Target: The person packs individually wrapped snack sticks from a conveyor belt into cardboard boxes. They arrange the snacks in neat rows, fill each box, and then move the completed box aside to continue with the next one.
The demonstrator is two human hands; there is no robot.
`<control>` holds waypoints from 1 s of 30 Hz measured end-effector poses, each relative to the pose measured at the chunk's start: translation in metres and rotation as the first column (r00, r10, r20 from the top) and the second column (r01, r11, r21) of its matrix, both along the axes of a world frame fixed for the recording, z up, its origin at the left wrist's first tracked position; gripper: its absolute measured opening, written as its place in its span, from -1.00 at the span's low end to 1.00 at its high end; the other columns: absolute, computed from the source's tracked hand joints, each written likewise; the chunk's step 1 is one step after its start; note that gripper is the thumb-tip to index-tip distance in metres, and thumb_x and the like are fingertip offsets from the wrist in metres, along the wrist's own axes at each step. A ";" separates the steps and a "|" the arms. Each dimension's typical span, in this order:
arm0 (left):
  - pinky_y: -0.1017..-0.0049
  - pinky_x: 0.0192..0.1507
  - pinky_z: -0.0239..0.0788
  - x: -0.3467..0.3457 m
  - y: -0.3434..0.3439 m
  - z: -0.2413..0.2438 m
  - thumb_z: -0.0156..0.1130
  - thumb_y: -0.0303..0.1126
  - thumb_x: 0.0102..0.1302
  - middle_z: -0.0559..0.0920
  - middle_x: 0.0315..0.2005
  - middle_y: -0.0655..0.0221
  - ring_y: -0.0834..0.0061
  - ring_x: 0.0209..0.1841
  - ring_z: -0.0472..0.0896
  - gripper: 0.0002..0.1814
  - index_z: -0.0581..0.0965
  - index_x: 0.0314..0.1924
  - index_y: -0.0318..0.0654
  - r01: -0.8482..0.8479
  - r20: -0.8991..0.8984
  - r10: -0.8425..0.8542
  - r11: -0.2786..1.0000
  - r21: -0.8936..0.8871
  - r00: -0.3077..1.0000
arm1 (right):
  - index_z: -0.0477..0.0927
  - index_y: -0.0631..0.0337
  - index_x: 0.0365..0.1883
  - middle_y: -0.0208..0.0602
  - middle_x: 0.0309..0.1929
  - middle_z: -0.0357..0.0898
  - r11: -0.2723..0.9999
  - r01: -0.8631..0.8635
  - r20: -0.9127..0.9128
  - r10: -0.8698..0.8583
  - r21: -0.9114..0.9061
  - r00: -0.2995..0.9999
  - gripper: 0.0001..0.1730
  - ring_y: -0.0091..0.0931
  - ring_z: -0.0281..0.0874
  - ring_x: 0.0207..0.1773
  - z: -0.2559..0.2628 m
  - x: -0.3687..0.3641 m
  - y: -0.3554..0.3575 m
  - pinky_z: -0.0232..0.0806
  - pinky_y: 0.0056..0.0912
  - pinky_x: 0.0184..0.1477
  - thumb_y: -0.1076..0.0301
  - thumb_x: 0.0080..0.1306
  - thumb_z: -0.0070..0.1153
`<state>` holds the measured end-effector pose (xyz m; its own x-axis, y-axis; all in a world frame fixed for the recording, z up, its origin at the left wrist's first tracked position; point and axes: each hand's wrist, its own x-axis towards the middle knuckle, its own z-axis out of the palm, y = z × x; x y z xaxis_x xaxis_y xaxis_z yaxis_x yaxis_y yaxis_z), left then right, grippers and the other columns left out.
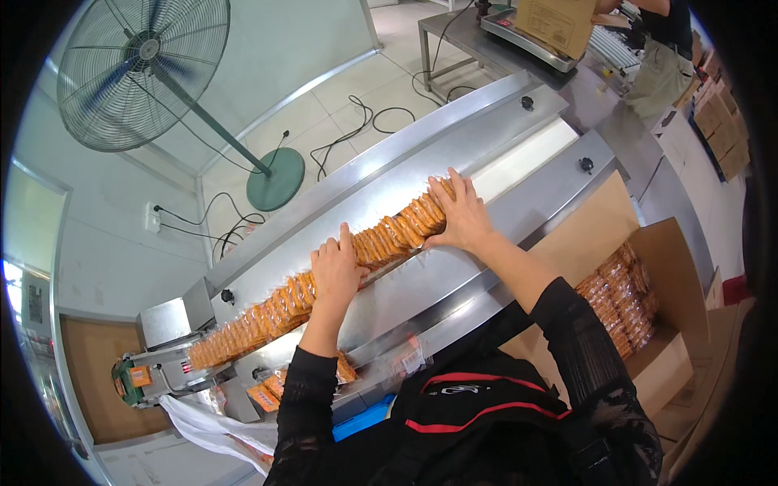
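A long row of orange snack packets in clear wrappers (249, 328) stands on edge along a metal conveyor with a white belt (529, 155). My left hand (336, 270) lies across the middle of the row, its fingers over the far side. At the row's right end, my right hand (462, 215) cups the last packets, thumb on the near side and fingers on the far side. Between my hands the packets are pressed together in a tight, slightly leaning section. Parts of the packets under both palms are hidden.
An open cardboard carton (674, 264) with stacked packets (617, 304) sits at my right. Loose packets (264, 395) lie by the conveyor's near edge. Beyond stand a pedestal fan (149, 51), cables (358, 121) and a scale (510, 39) bearing a box. Another person (659, 73) stands at upper right.
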<state>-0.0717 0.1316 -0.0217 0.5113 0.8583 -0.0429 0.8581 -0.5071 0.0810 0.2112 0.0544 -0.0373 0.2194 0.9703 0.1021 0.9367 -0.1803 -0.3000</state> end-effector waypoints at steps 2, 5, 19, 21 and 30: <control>0.11 0.21 0.42 0.000 -0.006 -0.009 0.72 -0.20 -0.06 0.56 -0.02 0.05 0.03 0.04 0.61 0.26 0.19 0.61 -0.20 -0.090 0.102 0.098 0.993 -0.076 0.990 | 0.19 -0.31 0.62 0.08 0.63 -0.02 0.998 0.005 -0.019 -0.003 0.069 1.000 0.43 0.14 0.08 0.57 -0.012 0.003 0.003 0.34 0.22 0.42 -0.21 -0.23 0.71; 0.10 0.18 0.47 0.016 -0.013 -0.023 0.73 -0.23 -0.03 0.43 0.10 -0.05 -0.09 0.05 0.60 0.34 0.06 0.66 -0.14 -0.173 0.238 0.217 0.966 -0.190 0.947 | 0.27 -0.29 0.58 0.03 0.63 0.00 0.980 0.014 -0.097 0.005 0.198 0.995 0.37 0.14 0.11 0.55 -0.034 0.014 0.007 0.35 0.23 0.40 -0.20 -0.23 0.71; 0.11 0.26 0.41 0.053 -0.033 -0.014 0.79 -0.17 -0.12 0.35 0.21 -0.09 -0.05 0.23 0.47 0.21 0.35 0.57 -0.02 -0.242 0.673 0.141 0.969 0.058 0.726 | 0.54 -0.31 0.38 0.03 0.52 0.23 0.988 0.014 -0.125 0.005 0.151 0.992 0.07 0.11 0.33 0.41 0.052 0.033 -0.003 0.40 0.13 0.36 0.04 -0.21 0.72; 0.15 0.26 0.38 0.046 -0.052 0.039 0.81 -0.27 -0.17 0.35 0.26 -0.05 -0.01 0.23 0.47 0.27 0.31 0.58 -0.16 -0.195 0.729 0.023 0.969 0.152 0.684 | 0.55 -0.29 0.32 -0.03 0.47 0.24 0.907 0.048 -0.080 -0.016 0.419 0.997 -0.03 0.07 0.33 0.40 0.088 0.019 -0.035 0.37 0.20 0.34 0.10 -0.15 0.69; 0.18 0.20 0.51 0.167 -0.174 0.135 0.82 -0.08 -0.17 0.52 0.29 0.11 0.03 0.23 0.57 0.23 0.30 0.49 -0.18 0.640 0.827 -0.530 0.704 0.308 0.185 | 0.51 0.05 0.42 0.04 0.37 0.37 0.694 0.563 -0.206 -0.533 0.448 0.821 0.06 -0.09 0.39 0.48 0.178 0.036 -0.353 0.40 -0.07 0.41 0.21 -0.10 0.74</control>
<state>0.0950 -0.0424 0.1136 0.6759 0.3125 0.6674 -0.2267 -0.7736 0.5918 0.2475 -0.2986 0.1404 0.7169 0.5073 0.4782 0.6959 -0.4794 -0.5347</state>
